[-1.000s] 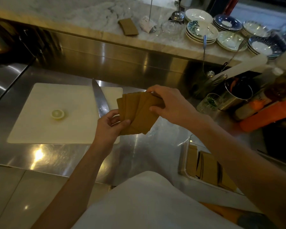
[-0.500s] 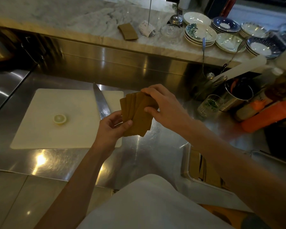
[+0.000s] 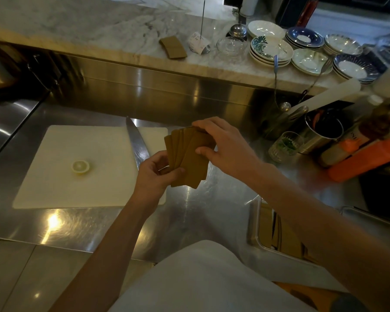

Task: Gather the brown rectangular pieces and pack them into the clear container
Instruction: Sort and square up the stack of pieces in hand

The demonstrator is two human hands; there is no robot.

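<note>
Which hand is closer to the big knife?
Left. The left hand sits just right of the knife blade, nearly touching; the right hand is farther right, beyond the brown pieces.

- Steel counter [image 3: 95, 224]: white cutting board [image 3: 61, 183] lies left of the fingers [image 3: 203, 152]; clear container [image 3: 254, 230] below-right; ribbed glass [image 3: 284, 146] and steel pot [image 3: 322, 134] right.
- Marble ledge [image 3: 77, 25], beyond the fingers: brown pieces [image 3: 173, 47], stacked plates [image 3: 270, 50].
</note>
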